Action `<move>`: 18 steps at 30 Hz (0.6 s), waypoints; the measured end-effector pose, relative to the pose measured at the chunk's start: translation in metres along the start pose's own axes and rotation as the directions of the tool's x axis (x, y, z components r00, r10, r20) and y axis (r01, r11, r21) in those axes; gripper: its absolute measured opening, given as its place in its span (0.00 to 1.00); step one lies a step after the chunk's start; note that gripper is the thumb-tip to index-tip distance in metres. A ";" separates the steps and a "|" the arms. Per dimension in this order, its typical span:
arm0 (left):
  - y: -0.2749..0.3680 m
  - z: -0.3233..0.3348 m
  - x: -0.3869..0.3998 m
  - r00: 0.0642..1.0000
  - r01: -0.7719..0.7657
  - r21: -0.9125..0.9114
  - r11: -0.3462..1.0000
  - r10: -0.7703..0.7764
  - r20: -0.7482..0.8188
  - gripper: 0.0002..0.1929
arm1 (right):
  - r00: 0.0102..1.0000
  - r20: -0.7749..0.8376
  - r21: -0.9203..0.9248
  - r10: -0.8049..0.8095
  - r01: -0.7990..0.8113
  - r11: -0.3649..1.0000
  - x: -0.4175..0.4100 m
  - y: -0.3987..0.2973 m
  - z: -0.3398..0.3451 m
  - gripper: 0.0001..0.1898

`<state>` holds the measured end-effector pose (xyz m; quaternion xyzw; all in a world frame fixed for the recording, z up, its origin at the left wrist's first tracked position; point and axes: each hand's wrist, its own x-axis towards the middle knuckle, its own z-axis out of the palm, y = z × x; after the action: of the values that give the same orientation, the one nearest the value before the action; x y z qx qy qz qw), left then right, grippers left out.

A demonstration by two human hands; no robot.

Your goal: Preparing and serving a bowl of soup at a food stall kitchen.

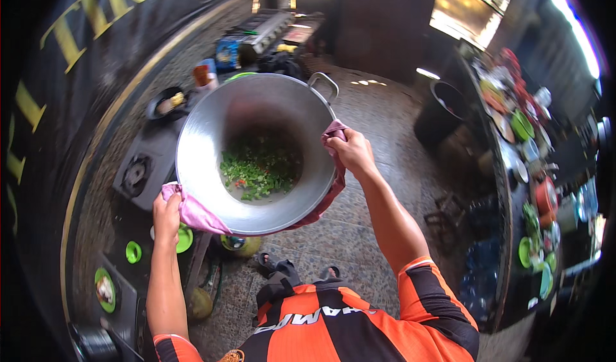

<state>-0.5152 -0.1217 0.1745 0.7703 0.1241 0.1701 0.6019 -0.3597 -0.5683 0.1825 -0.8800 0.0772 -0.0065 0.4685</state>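
Observation:
A large metal wok (260, 217) is held up in front of me, above the floor. Chopped green leaves with a few red bits (260, 174) lie in its bottom. A pink cloth (204, 217) runs along the near side of the rim. My left hand (167, 213) grips one end of this cloth at the wok's left side. At the right side my right hand (351, 150) is closed on the other end, just below a loop handle (327, 85). Whether the hands hold a handle through the cloth cannot be told.
A gas stove (144, 155) stands on the left counter, with green bowls (133, 252) and a green plate of food (105, 290) nearer me. To the right are a black bin (440, 107) and a long counter crowded with dishes and a red pot (546, 196). Green gas cylinders (240, 245) stand below left.

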 end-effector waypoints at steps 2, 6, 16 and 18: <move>-0.001 0.034 -0.006 0.997 -0.014 0.022 1.000 0.013 0.072 0.12 | 0.996 -0.054 -0.029 0.071 -0.072 0.997 -0.020 0.032 -0.035 0.20; 0.017 0.135 -0.015 0.979 0.054 -0.060 0.997 -0.041 0.202 0.12 | 0.974 -0.151 0.013 0.167 -0.167 0.986 -0.044 0.087 -0.120 0.20; -0.005 0.271 -0.033 0.888 0.055 -0.053 0.997 -0.024 0.459 0.13 | 0.898 -0.374 0.025 0.233 -0.241 0.970 -0.120 0.176 -0.224 0.18; -0.006 0.290 -0.036 0.875 0.024 -0.053 0.998 0.004 0.484 0.13 | 0.889 -0.407 0.023 0.212 -0.223 0.975 -0.130 0.191 -0.238 0.19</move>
<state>-0.4291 -0.3909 0.1014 0.7702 -0.0313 -0.0275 0.6364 -0.5328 -0.8512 0.1662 -0.8508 0.2710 -0.1358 0.4292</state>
